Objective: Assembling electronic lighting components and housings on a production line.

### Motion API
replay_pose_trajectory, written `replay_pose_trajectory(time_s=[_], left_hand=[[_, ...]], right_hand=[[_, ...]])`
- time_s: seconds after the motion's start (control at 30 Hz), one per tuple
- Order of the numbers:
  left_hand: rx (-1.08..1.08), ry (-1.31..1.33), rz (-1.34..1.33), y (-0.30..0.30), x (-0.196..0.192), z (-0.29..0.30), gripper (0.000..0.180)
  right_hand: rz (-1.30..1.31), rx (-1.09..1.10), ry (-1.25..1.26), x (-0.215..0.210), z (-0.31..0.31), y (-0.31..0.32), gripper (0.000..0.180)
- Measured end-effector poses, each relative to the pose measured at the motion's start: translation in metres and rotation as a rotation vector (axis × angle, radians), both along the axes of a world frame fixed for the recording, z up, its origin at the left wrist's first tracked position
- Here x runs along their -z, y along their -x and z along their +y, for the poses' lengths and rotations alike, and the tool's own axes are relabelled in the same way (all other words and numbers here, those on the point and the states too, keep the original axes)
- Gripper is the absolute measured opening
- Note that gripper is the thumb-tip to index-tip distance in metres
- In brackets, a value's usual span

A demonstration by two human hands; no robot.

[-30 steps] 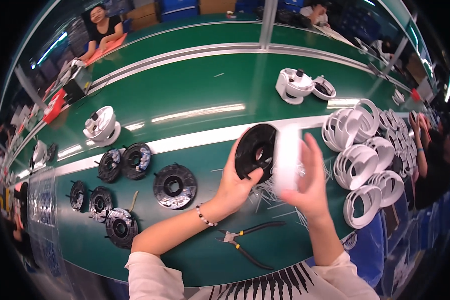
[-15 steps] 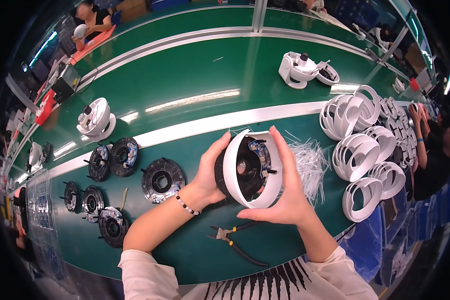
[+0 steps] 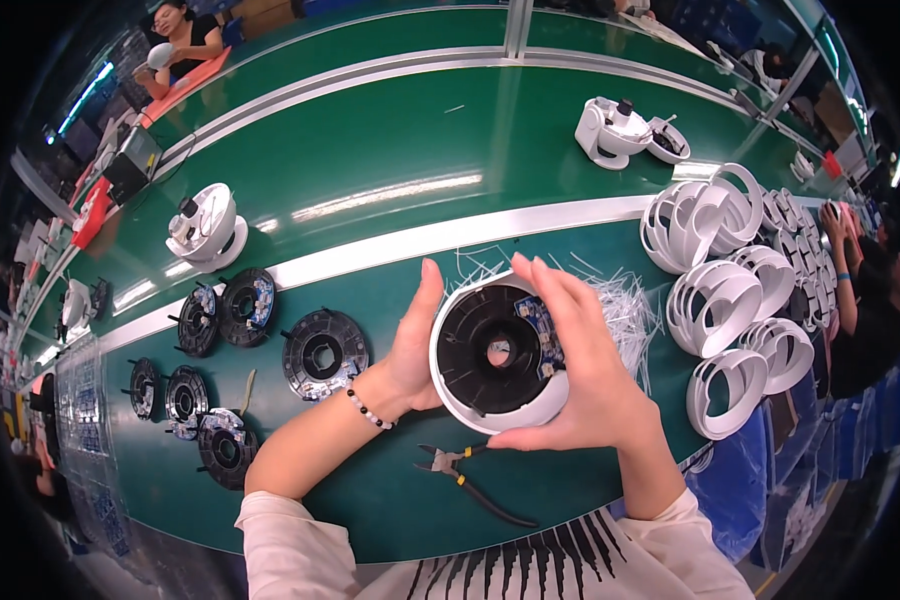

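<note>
White plastic, probably light and stiff: mid-frame, the right hand (image 3: 595, 385) clamps the ring (image 3: 530, 413) encircling a black disc (image 3: 462, 372), left hand (image 3: 413, 355) alongside, grip hidden from me; best held by that ring, off the fragile-looking board (image 3: 548, 345).

One black disc (image 3: 465, 375), formerly apart in the left hand (image 3: 413, 358), now nested within the white ring (image 3: 535, 412). One co-worker opposite (image 3: 198, 42), hands now raised with a white rounded piece (image 3: 160, 56).

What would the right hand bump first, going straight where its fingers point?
Probably the white strip on the table, beyond the white ring the right hand holds; thin white sticks lie close to that line. Depth is unclear, so the hand might pass above.
</note>
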State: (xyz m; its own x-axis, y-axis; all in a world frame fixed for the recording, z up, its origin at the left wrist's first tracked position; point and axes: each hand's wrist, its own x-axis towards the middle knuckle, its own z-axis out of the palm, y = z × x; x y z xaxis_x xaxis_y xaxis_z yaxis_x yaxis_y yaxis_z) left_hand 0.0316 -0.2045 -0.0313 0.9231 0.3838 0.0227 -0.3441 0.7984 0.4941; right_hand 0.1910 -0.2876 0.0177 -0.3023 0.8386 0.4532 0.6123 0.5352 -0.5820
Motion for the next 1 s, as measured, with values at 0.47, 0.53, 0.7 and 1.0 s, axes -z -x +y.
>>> replay_pose_trajectory(time_s=[0.47, 0.53, 0.7, 1.0], left_hand=[[-0.16, 0.063, 0.051, -0.005, -0.013, -0.024, 0.019], [-0.195, 0.087, 0.036, -0.002, -0.01, -0.027, 0.013], [-0.262, 0.093, 0.09, -0.005, -0.007, -0.026, 0.019], [-0.675, 0.029, 0.431, -0.005, -0.017, 0.046, 0.029]], right_hand=[[-0.041, 0.335, -0.245, 0.025, -0.016, 0.027, 0.105], [-0.039, 0.334, -0.265, 0.025, -0.015, 0.032, 0.104], [0.014, 0.295, -0.216, 0.036, -0.012, 0.028, 0.103], [-0.173, 0.06, 0.004, 0.037, -0.059, 0.029, 0.087]])
